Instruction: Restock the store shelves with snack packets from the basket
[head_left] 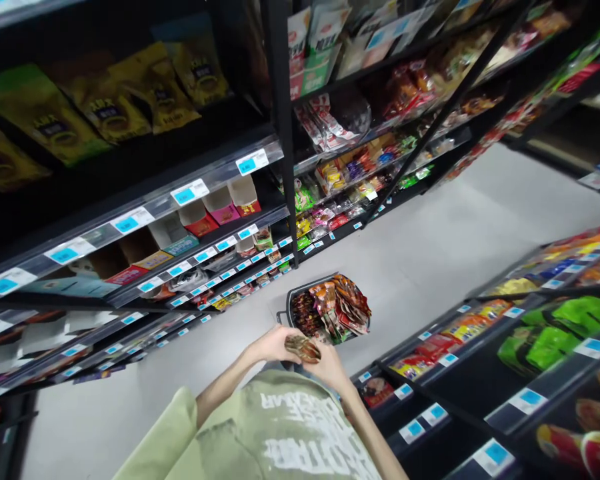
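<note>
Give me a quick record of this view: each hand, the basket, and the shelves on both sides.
left hand: gripping one side of a brown packet
right hand: gripping its other side
basket: just beyond the hands, heaped with packets
left shelves: yellow bags high up, price tags along the edges
right shelves: bright green bags
packet label: unreadable
</note>
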A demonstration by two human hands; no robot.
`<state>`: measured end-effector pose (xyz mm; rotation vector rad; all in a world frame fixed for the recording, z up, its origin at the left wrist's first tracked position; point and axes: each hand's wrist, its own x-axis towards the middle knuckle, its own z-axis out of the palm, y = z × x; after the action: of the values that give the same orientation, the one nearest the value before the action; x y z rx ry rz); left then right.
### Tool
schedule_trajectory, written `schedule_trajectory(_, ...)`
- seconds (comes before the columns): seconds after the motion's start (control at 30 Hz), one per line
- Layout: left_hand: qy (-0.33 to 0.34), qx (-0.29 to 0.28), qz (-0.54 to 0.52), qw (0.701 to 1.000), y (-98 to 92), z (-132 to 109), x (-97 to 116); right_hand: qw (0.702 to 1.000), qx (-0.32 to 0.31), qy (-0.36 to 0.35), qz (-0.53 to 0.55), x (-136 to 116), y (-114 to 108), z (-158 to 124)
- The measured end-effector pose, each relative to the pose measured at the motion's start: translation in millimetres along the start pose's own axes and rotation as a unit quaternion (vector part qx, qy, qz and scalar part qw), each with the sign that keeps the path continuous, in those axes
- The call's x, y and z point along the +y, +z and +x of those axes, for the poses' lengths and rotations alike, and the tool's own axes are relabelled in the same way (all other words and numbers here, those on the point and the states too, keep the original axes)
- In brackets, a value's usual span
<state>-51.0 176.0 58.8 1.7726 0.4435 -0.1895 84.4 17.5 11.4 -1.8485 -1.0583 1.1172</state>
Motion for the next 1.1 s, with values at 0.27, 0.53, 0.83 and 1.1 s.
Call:
schedule_trajectory(0.27,0.083,-0.012,0.11,0.99,19.6,40,14,0.998,-0.035,-0.001,-0.053,21,-19,0)
schedule_trajectory(0.53,-0.069,-0.005,-0.034,0.997,38.9,35,-3,0.997,-0.073,-0.018,-0.002,24,-30,1)
schedule_trajectory(0.83,-0.118,0.1,-0.076,0.985,31.3,28,-15,0.998,-0.069,0.009,0.012,17,-25,17)
schedule_trajectory(1.1,-0.176,0.162,-0.33,0.913,11.7,37,-35,0.974,0.07,0.036,0.211,18,-29,35)
